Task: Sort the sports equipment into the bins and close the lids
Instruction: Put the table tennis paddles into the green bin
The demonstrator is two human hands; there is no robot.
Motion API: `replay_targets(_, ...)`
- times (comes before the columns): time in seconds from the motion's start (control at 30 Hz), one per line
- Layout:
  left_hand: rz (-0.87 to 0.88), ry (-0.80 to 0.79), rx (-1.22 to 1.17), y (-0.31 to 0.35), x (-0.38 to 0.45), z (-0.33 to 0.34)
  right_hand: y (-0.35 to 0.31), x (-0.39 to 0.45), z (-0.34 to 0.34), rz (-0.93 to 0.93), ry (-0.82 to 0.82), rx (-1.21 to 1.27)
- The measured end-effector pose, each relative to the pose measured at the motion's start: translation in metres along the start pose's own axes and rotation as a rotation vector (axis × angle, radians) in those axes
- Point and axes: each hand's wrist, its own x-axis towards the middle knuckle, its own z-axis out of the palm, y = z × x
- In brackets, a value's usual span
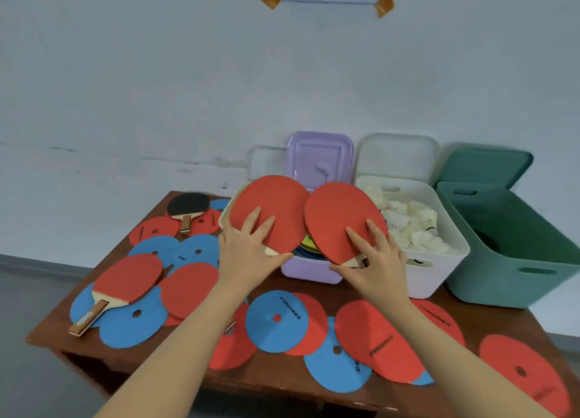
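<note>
Fingers (251, 226) of the left hand (248, 254) clamp one red paddle (270, 210), and the right hand (376, 260) grips another red paddle (342, 219), both over the purple bin (309, 271) just beyond the fingers. Both handles are mostly hidden under the palms, and the bin's contents are hard to make out. Right of them, a white bin (439, 270) holds shuttlecocks (411, 226).
</note>
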Motion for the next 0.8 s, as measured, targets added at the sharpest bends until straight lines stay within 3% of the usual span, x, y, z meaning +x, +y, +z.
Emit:
replay_targets(0.13,0.070,0.114,-0.030,0.028,0.032,0.022,0.039,0.031,-0.011,0.018,0.038,0.040)
replay_targets(0.47,0.109,0.010,-0.118,0.113,0.123,0.075,0.130,0.108,-0.036,0.020,0.116,-0.085)
replay_targets(0.8,0.102,-0.029,-0.133,0.197,0.172,0.130,0.242,0.136,-0.057,0.144,0.095,-0.113)
